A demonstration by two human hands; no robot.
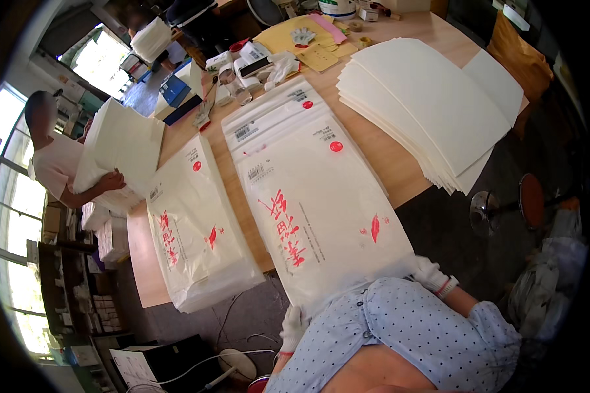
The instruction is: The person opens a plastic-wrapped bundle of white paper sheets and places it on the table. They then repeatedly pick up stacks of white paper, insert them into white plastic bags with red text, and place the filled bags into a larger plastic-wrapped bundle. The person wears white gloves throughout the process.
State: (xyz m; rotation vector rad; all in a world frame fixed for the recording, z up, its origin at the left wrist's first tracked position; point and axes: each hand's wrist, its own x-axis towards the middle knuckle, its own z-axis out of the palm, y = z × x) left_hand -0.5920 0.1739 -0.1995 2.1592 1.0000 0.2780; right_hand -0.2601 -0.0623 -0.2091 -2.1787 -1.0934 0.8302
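In front of me lies a large clear plastic bag of white paper (341, 196), printed with red characters, on top of a stack of similar bags. Its near end overhangs the table's front edge toward my body. My left hand (293, 329), in a white knitted glove, is closed at the bag's near left corner. At the near right corner my right hand (432, 275), gloved the same way, has its fingers curled on the bag's edge. Both hands' fingertips are partly hidden. Left of this stack, a second pile of bagged paper (193, 242) lies along the table.
A fanned stack of white sheets (426, 105) lies at the right. Bottles, tape rolls and yellow paper (295, 39) crowd the far side. At the left a person (56, 150) holds a thick paper stack (121, 141). A round stool (532, 201) stands at the right.
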